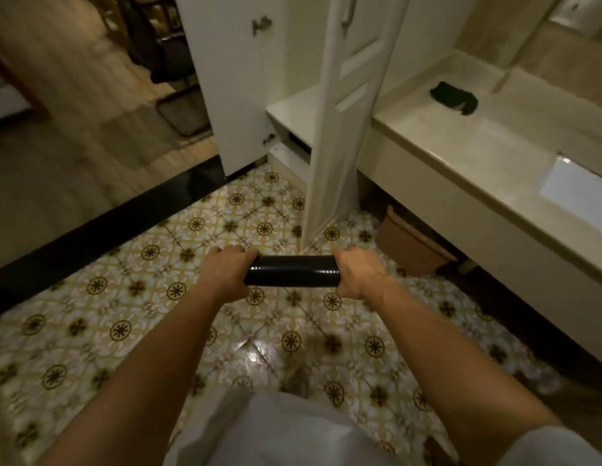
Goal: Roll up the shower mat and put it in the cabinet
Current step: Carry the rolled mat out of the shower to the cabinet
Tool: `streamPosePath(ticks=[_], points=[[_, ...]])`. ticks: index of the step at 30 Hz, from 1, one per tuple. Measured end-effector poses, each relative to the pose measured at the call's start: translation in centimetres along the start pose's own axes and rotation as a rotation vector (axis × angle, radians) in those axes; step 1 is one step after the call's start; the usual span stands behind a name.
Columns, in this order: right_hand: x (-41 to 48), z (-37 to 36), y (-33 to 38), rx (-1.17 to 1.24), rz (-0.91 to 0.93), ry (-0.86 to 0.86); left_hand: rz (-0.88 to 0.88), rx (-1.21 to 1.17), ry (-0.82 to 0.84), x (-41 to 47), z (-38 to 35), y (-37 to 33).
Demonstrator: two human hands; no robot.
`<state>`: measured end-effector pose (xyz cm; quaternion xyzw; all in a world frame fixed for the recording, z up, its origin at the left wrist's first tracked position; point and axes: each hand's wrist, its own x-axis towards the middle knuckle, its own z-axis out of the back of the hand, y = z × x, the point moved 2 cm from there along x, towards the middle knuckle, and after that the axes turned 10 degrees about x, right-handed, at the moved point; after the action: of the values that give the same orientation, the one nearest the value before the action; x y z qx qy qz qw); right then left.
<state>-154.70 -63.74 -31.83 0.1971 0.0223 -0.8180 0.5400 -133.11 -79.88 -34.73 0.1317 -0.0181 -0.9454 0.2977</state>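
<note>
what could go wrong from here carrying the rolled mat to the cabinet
1. The rolled mat is held only at its ends by the left hand and right hand; if either grip loosens, the glossy roll may spring open.
2. The open cabinet door stands edge-on between the person and the cabinet opening, so the sideways roll could hit it unless turned.
3. The tiled floor shines as if slick; a slip is possible.

Two bare forearms, left hand (225,270), right hand (360,272), short pale sleeve, possibly light grey shorts.
</note>
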Motion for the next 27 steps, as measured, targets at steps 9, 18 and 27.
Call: streamPosePath(ticks=[9, 18, 27], points=[[15.0, 5.2, 1.6, -0.030, 0.105, 0.042, 0.137, -0.038, -0.024, 8.8, 1.9, 8.0], [31.3, 8.3, 5.5, 0.015, 0.104, 0.034, 0.109, -0.007, 0.010, 20.7, 3.8, 20.1], [44.7, 15.7, 7.1, 0.016, 0.067, 0.017, -0.013, -0.160, 0.011, 32.1, 8.3, 30.5]])
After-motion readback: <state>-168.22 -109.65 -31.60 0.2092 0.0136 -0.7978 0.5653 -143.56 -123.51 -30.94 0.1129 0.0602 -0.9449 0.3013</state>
